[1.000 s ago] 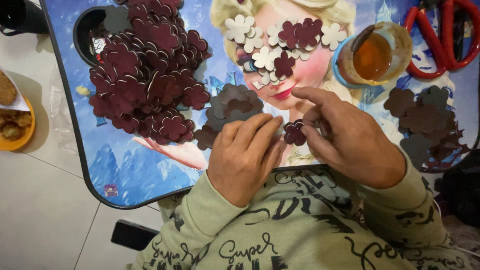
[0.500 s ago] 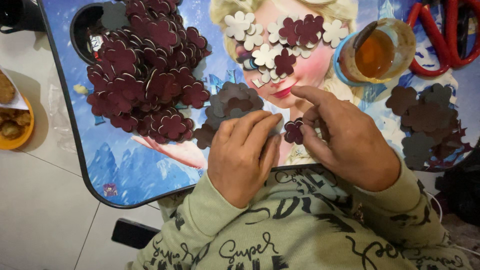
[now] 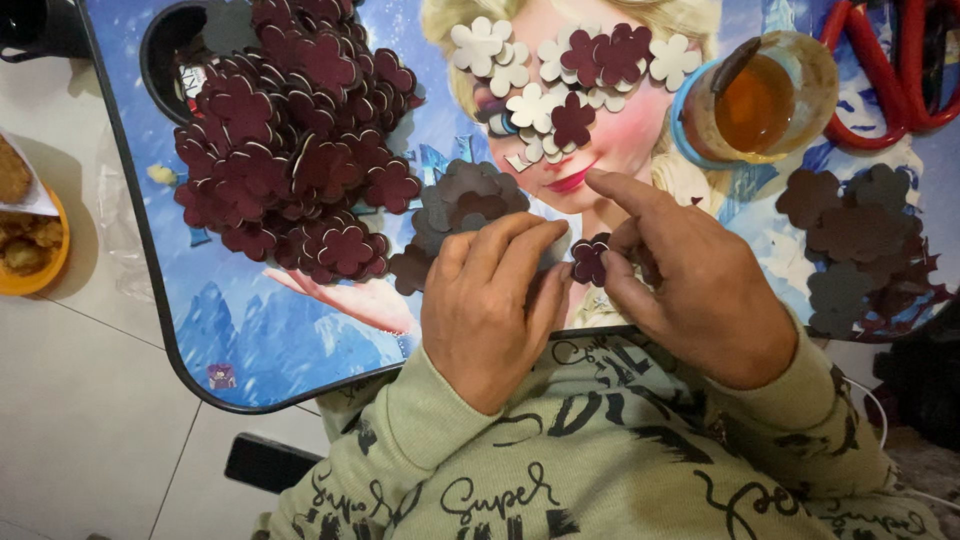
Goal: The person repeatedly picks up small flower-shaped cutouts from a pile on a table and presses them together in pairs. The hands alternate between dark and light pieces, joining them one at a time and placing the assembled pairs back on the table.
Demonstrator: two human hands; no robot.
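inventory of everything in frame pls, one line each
tray: one, blue with cartoon print, black rim, across the lap
maroon pile: too many to count, dark red flower cutouts, tray's left
mixed flowers: about a dozen, white and maroon, top centre
grey pile: several, brownish-grey, beside left hand
scraps: several, dark grey-brown, tray's right
jar: one, clear with amber liquid, upper right
scissors: one, red handles, top right
plate: one, orange, fried food on it, left edge
flower: one, maroon, between both hands
left hand: fingers at the flower
right hand: pinches the flower, forefinger raised
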